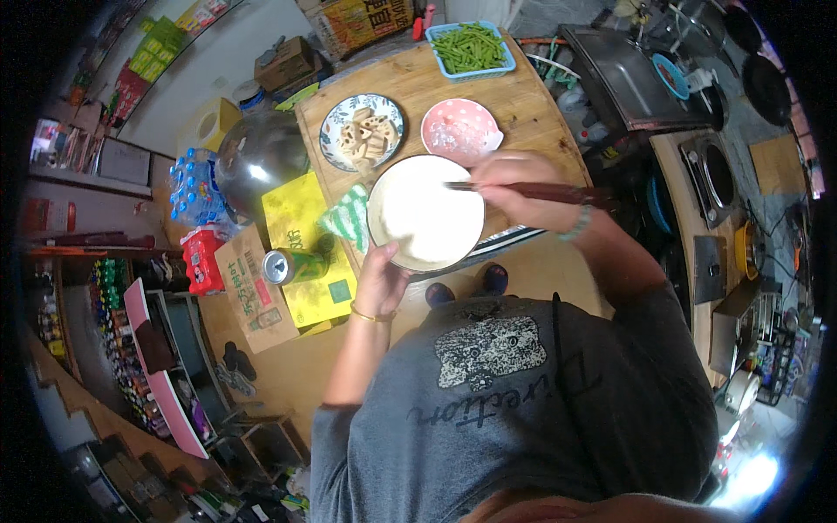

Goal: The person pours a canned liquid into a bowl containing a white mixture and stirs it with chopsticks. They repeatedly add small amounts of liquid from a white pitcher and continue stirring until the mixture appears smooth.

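Note:
My left hand [382,278] holds the near left rim of a white bowl [425,216], tilted near the table's front edge. The bowl's inside is too bright to tell what it contains. My right hand [523,189] is blurred and grips dark chopsticks [556,191], whose tips are over the bowl's right part. Beyond the bowl stands a pink polka-dot bowl [461,124] with clear pieces like ice in it. A patterned plate [332,140] holds sliced lotus root [369,137]. A light-blue basket [474,77] of cut green beans [469,47] stands at the table's far edge.
Left of the white bowl lie a green-and-white cloth [350,216] and a yellow box [301,229] with an open drink can [294,266]. A large dark wok lid [261,163] is farther left. A sink [628,72] and a stove [713,171] are at right.

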Demonstrator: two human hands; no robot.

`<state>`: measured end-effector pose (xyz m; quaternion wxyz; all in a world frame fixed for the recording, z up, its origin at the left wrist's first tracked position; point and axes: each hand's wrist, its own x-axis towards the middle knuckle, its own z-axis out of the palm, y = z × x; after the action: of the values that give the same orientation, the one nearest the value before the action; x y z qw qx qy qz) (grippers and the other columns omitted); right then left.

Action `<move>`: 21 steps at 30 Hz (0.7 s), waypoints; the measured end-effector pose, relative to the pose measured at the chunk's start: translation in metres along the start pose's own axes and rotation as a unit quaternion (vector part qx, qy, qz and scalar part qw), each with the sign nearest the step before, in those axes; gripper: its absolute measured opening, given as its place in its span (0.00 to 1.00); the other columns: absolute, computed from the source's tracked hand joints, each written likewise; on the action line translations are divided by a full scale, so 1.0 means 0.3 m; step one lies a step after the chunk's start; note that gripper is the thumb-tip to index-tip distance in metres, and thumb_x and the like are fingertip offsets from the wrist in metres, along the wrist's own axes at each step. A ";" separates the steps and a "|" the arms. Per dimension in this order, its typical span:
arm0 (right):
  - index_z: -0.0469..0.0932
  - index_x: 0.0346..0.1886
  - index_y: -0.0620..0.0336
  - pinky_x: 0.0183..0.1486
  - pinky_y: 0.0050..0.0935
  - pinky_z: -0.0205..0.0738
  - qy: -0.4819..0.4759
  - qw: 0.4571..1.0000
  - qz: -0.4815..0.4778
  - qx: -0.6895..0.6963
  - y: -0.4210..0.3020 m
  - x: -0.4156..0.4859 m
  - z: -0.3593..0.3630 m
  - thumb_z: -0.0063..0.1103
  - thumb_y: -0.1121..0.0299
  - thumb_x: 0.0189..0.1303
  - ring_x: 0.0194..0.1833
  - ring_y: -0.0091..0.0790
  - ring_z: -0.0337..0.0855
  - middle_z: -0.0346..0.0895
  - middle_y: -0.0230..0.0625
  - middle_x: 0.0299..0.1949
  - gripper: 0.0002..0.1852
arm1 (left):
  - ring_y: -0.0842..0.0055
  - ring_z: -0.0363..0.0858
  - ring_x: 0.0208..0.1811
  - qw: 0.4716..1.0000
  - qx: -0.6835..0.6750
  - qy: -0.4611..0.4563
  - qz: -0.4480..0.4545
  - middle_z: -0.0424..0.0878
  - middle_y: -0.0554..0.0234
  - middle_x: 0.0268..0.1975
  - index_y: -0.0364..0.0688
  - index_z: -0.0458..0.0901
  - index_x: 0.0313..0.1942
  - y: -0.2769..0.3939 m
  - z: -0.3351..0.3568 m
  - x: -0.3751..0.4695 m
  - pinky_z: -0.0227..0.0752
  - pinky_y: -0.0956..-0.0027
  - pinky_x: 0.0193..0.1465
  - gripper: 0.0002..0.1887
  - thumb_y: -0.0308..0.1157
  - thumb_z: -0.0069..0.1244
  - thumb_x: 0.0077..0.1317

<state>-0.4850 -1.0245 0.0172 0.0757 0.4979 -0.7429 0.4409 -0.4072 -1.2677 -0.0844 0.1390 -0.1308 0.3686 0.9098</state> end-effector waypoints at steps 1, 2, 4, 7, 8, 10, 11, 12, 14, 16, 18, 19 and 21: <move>0.76 0.36 0.62 0.37 0.34 0.73 -0.046 0.989 0.123 0.067 0.001 0.002 -0.009 0.56 0.74 0.57 0.35 0.41 0.81 0.78 0.44 0.35 0.05 | 0.67 0.71 0.59 1.000 -0.001 -0.001 0.005 0.68 0.60 0.60 0.44 0.53 0.67 0.003 -0.002 0.000 0.72 0.58 0.57 0.38 0.35 0.52 0.56; 0.76 0.34 0.63 0.36 0.35 0.73 -0.073 0.987 0.041 0.141 -0.002 0.009 0.005 0.56 0.74 0.57 0.34 0.41 0.81 0.78 0.44 0.33 0.04 | 0.67 0.71 0.59 1.000 -0.001 -0.003 0.005 0.68 0.60 0.60 0.45 0.53 0.67 0.000 -0.001 0.003 0.72 0.58 0.56 0.38 0.34 0.52 0.56; 0.75 0.30 0.64 0.34 0.36 0.72 -0.084 0.979 -0.087 0.166 -0.004 0.019 0.026 0.56 0.75 0.57 0.30 0.43 0.79 0.77 0.43 0.29 0.03 | 0.68 0.72 0.57 1.000 0.008 -0.013 -0.002 0.68 0.61 0.59 0.45 0.52 0.67 0.000 -0.004 0.010 0.75 0.61 0.52 0.38 0.33 0.51 0.57; 0.75 0.28 0.64 0.34 0.35 0.73 0.112 0.986 0.078 0.096 0.022 0.028 0.033 0.58 0.74 0.55 0.32 0.43 0.80 0.78 0.43 0.31 0.04 | 0.68 0.71 0.58 1.000 -0.015 -0.022 -0.008 0.68 0.60 0.60 0.45 0.52 0.67 -0.003 -0.014 0.009 0.74 0.60 0.54 0.38 0.33 0.51 0.57; 0.75 0.29 0.63 0.36 0.35 0.73 0.081 0.991 0.097 0.043 0.014 0.022 0.021 0.59 0.74 0.54 0.34 0.44 0.81 0.78 0.44 0.32 0.04 | 0.68 0.70 0.58 1.000 0.003 0.003 0.003 0.68 0.59 0.60 0.45 0.52 0.67 0.002 -0.021 0.007 0.72 0.59 0.56 0.38 0.33 0.51 0.57; 0.75 0.29 0.64 0.36 0.35 0.73 -0.035 0.992 -0.005 0.119 -0.004 0.025 0.024 0.57 0.74 0.55 0.34 0.44 0.80 0.77 0.44 0.31 0.03 | 0.68 0.70 0.58 1.000 0.002 -0.001 0.001 0.68 0.59 0.60 0.44 0.52 0.67 -0.002 -0.026 0.009 0.71 0.59 0.57 0.38 0.33 0.51 0.57; 0.75 0.29 0.64 0.36 0.35 0.73 -0.088 0.983 -0.066 0.150 -0.012 0.027 0.025 0.56 0.74 0.56 0.33 0.45 0.79 0.77 0.44 0.30 0.03 | 0.68 0.70 0.58 1.000 -0.002 -0.018 0.008 0.68 0.59 0.60 0.44 0.52 0.67 0.001 -0.030 0.010 0.70 0.59 0.58 0.38 0.33 0.51 0.57; 0.76 0.31 0.63 0.36 0.35 0.73 -0.085 0.982 -0.075 0.148 -0.013 0.032 0.026 0.55 0.74 0.56 0.33 0.46 0.79 0.76 0.43 0.29 0.03 | 0.68 0.70 0.59 0.999 0.019 -0.038 0.007 0.67 0.59 0.61 0.43 0.52 0.67 0.000 -0.029 0.012 0.69 0.59 0.59 0.38 0.33 0.51 0.57; 0.76 0.32 0.62 0.37 0.35 0.73 0.025 0.994 0.018 0.101 0.005 0.033 0.013 0.56 0.73 0.56 0.34 0.46 0.79 0.77 0.43 0.30 0.04 | 0.68 0.68 0.60 1.000 0.002 -0.010 -0.010 0.66 0.59 0.61 0.43 0.52 0.67 0.009 -0.032 0.009 0.67 0.58 0.60 0.38 0.33 0.51 0.57; 0.76 0.33 0.61 0.36 0.34 0.73 0.009 0.993 0.107 0.045 0.010 0.027 -0.002 0.56 0.72 0.56 0.35 0.45 0.79 0.77 0.42 0.32 0.04 | 0.68 0.67 0.61 0.999 -0.005 0.045 -0.020 0.67 0.59 0.61 0.44 0.52 0.67 0.017 -0.033 0.004 0.65 0.58 0.61 0.39 0.33 0.52 0.56; 0.75 0.31 0.61 0.35 0.34 0.72 -0.010 0.990 -0.074 0.118 0.009 0.009 0.032 0.55 0.73 0.56 0.35 0.42 0.79 0.76 0.42 0.33 0.03 | 0.68 0.69 0.60 0.999 0.036 0.016 0.021 0.67 0.59 0.60 0.45 0.52 0.67 0.014 -0.031 0.003 0.68 0.60 0.59 0.39 0.33 0.52 0.56; 0.75 0.30 0.62 0.36 0.34 0.73 -0.129 0.977 -0.094 0.144 0.004 0.011 0.045 0.55 0.74 0.56 0.35 0.42 0.79 0.76 0.42 0.33 0.02 | 0.68 0.69 0.59 0.997 0.059 -0.004 0.047 0.67 0.59 0.60 0.45 0.52 0.67 0.012 -0.031 0.005 0.69 0.60 0.59 0.39 0.33 0.52 0.56; 0.76 0.31 0.63 0.37 0.33 0.74 -0.091 0.993 -0.028 0.063 0.025 -0.007 0.051 0.54 0.73 0.58 0.35 0.41 0.80 0.77 0.43 0.34 0.04 | 0.67 0.71 0.59 0.999 0.024 -0.019 0.008 0.67 0.58 0.60 0.46 0.52 0.67 -0.002 -0.035 -0.002 0.70 0.59 0.58 0.40 0.33 0.52 0.55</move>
<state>-0.4850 -1.0334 0.0026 -0.0117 0.5607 -0.7031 0.4372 -0.4051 -1.2749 -0.0920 0.1416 -0.1074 0.3891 0.9039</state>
